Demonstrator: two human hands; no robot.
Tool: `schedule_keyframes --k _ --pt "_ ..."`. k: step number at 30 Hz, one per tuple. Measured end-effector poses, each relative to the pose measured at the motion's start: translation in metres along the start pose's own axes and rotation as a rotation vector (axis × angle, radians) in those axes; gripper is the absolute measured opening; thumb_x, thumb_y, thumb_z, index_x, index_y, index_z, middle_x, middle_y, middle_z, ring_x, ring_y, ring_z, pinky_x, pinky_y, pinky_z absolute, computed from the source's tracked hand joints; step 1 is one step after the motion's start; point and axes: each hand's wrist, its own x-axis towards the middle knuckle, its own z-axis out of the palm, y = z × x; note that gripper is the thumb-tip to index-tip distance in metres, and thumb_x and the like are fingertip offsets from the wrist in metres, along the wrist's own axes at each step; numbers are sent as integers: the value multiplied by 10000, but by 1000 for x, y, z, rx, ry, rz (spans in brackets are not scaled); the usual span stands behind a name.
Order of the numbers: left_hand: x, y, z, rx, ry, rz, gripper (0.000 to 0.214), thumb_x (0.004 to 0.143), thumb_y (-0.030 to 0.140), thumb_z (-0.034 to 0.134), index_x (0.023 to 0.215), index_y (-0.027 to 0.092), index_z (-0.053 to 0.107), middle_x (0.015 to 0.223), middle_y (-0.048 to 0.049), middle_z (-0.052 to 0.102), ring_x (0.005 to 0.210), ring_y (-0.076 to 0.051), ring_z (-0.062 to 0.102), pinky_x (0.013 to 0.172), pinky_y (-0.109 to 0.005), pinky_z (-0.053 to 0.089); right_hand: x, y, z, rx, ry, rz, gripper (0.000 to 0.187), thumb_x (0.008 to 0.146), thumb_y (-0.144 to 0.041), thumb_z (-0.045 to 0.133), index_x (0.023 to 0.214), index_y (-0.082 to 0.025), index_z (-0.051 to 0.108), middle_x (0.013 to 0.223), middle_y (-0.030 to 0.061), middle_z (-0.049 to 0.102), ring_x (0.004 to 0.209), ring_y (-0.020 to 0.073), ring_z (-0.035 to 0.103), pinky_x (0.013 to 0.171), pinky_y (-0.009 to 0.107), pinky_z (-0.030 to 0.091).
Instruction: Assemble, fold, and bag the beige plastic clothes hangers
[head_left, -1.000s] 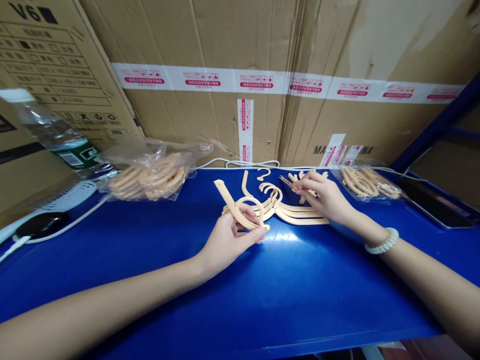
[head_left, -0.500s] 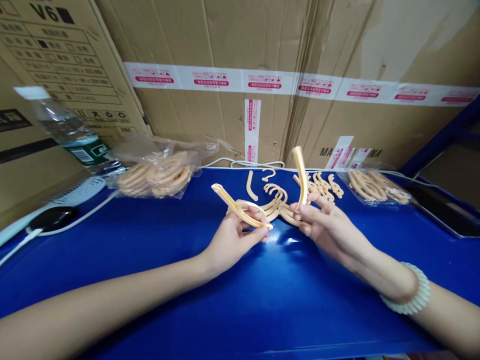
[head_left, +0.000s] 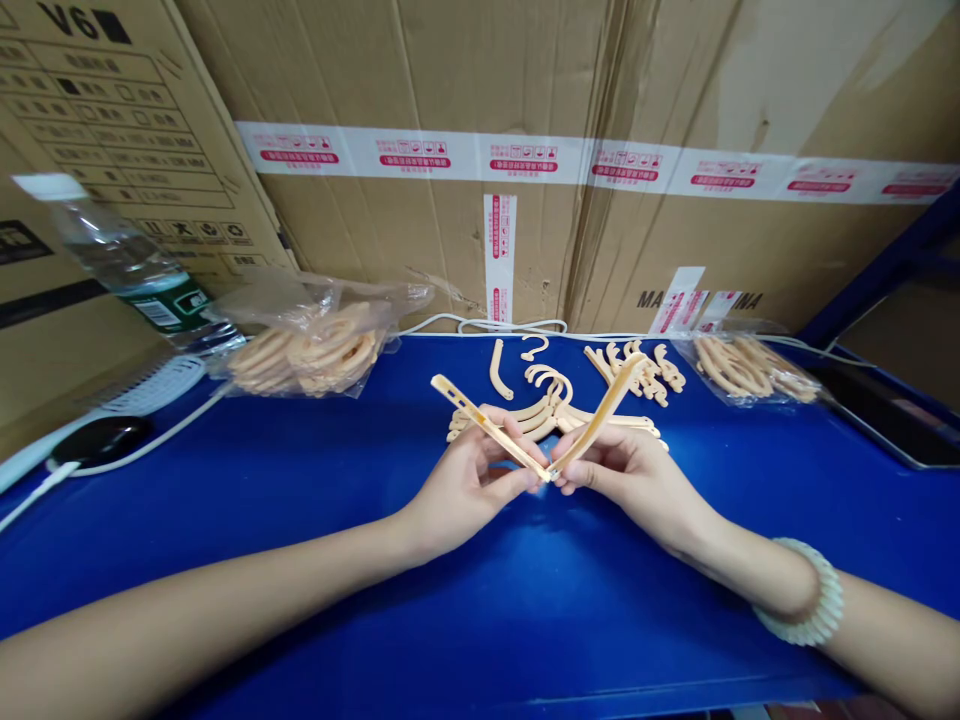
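My left hand (head_left: pixel 466 488) pinches a beige plastic hanger arm (head_left: pixel 487 424), slotted and slanting up to the left. In the fingers of my right hand (head_left: pixel 643 482) is a second hanger arm (head_left: pixel 609 408), curved and rising to the right. Their lower ends meet between my fingertips in a V; whether they are joined I cannot tell. Just behind my hands lies a group of assembled hangers (head_left: pixel 534 416) with hooks, partly hidden. Farther back rest a loose hanger arm (head_left: pixel 498 372) and a loose hook (head_left: pixel 535 350).
Several small beige parts (head_left: pixel 666 372) lie behind my right hand. Bagged hanger parts stand at left (head_left: pixel 330 350) and right (head_left: pixel 739 370). Left are a bottle (head_left: pixel 161 290), a black puck-like device (head_left: pixel 101 440) and cable; right, a dark tablet-like device (head_left: pixel 877 415). Cardboard boxes (head_left: pixel 420 240) back the blue table (head_left: pixel 480 610).
My right hand has moved left and down, bringing its hanger arm against the end of the left one. The left piece has turned slightly, and the two now form a V.
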Motion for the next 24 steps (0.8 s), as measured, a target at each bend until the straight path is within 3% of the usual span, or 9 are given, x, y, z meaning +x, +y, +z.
schedule_keyframes --k 9,14,18,21,24 --pt "-5 -3 1 71 81 -74 372 708 214 813 924 200 511 844 -29 742 803 -201 743 724 -306 600 -2 -3 4 -56 -2 -44 216 739 -372 838 824 -194 749 738 24 731 655 162 695 682 302 609" --pt "-4 1 3 23 104 -85 394 668 223 848 900 188 532 784 -10 728 672 -175 731 649 -282 615 -3 1 6 -25 47 7 282 661 -349 886 817 -190 713 753 28 743 667 175 715 692 317 619" --pt "-1 4 2 -28 146 -72 416 643 240 878 867 175 533 749 -8 729 680 -172 730 641 -266 613 -1 2 5 -30 92 31 326 629 -335 904 803 -169 685 732 23 728 629 164 702 637 298 615" --pt "2 12 -2 -36 191 -66 414 644 278 896 801 166 529 691 15 697 653 -158 717 633 -250 599 3 -5 -5 -6 115 -4 321 638 -324 901 770 -165 656 685 -1 696 576 134 666 541 246 583" --pt "6 25 -14 -112 239 -80 407 637 297 916 778 152 564 680 12 682 664 -137 701 664 -231 588 7 -15 -28 -11 49 -15 312 657 -319 893 814 -151 682 665 10 694 569 130 661 541 236 572"
